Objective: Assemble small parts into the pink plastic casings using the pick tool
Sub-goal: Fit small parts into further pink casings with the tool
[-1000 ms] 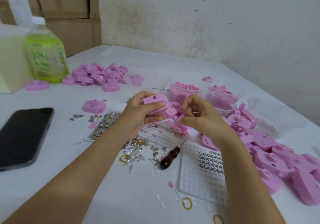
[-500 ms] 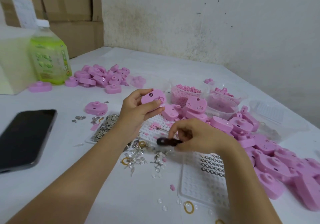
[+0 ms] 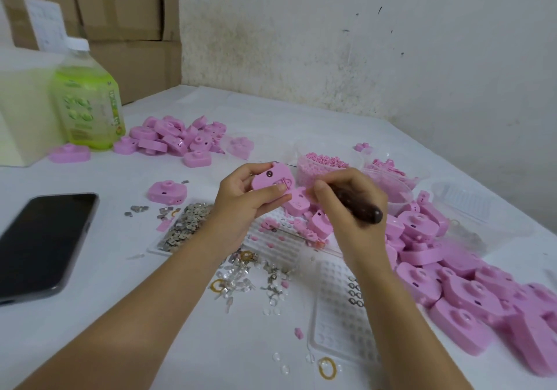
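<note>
My left hand (image 3: 241, 200) grips a pink plastic casing (image 3: 269, 177) above the table's middle, thumb across its lower edge. My right hand (image 3: 346, 203) holds the pick tool (image 3: 358, 206) by its dark wooden handle, fingers curled round it, right beside the casing. The tool's tip is hidden behind my fingers. A big heap of pink casings (image 3: 470, 287) lies to the right. Another pile of casings (image 3: 177, 139) sits at the back left. A single casing (image 3: 167, 191) lies alone left of my hands.
A black phone (image 3: 42, 245) lies at the left. A green bottle (image 3: 87, 100) and cardboard boxes (image 3: 120, 13) stand at the back left. Clear tubs of pink bits (image 3: 321, 163), white part trays (image 3: 340, 323), small metal pieces (image 3: 184, 227) and clear lenses (image 3: 241, 278) lie under my arms.
My right hand picked the pick tool up off the table and raised it to the casing in my left hand. The left hand stayed roughly in place.
</note>
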